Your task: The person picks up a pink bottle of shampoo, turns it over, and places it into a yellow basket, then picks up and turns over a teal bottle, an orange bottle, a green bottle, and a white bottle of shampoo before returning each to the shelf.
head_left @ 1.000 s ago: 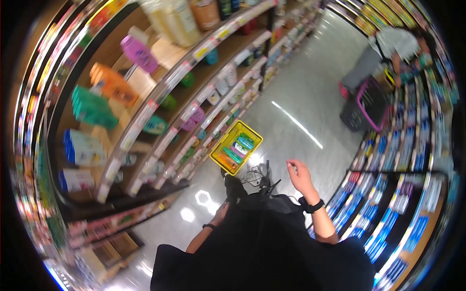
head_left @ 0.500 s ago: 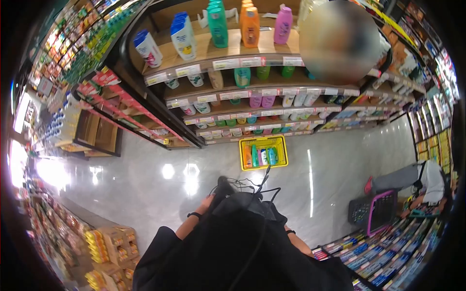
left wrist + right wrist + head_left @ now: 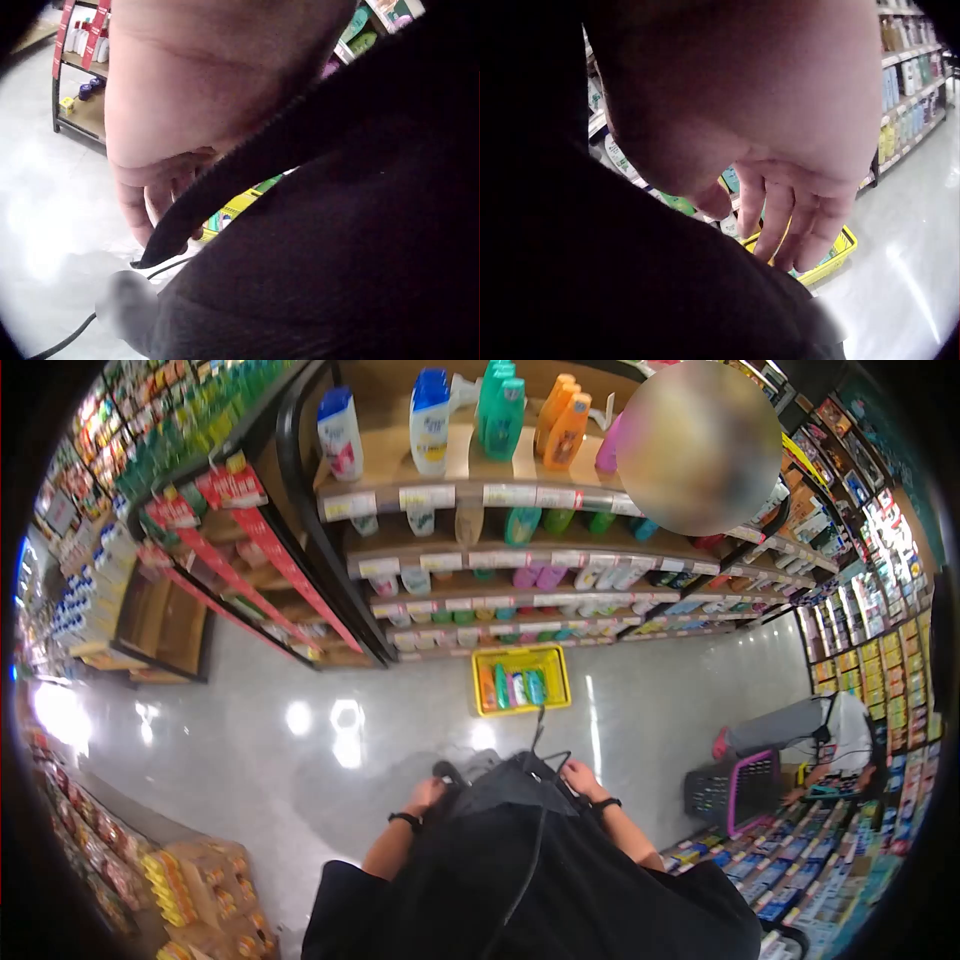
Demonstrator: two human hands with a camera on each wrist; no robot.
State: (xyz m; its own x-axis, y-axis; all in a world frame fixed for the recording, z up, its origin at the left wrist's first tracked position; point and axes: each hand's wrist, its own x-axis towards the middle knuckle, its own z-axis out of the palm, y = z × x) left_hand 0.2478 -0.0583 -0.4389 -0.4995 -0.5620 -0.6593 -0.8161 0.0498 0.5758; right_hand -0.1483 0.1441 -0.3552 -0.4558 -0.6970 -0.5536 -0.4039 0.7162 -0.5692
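My left hand (image 3: pixel 427 797) hangs beside the dark shirt (image 3: pixel 500 860), and in the left wrist view its fingers droop loosely past the fabric's edge. On the other side of the shirt, my right hand (image 3: pixel 582 779) hangs with relaxed, slightly bent fingers and nothing in them. Ahead of both hands, a yellow shopping basket (image 3: pixel 522 710) stands on the floor near the foot of the shelves. Inside it are several bottles, among them an orange bottle (image 3: pixel 487 687) and a green bottle (image 3: pixel 501 685). In the right wrist view the fingers overlap the basket.
Shampoo shelves (image 3: pixel 440 550) run across the front, with white bottles (image 3: pixel 340 435), green bottles (image 3: pixel 503 420) and orange bottles (image 3: pixel 567 432) on top. At right, a person (image 3: pixel 850 730) bends beside a dark cart (image 3: pixel 710 792) with a purple rim. Stacked cartons (image 3: pixel 215 890) stand at lower left.
The head view swung round to face the shelves, then shifted slightly left. My right hand, raised out to the right at first, has come down beside the shirt. The left stays low.
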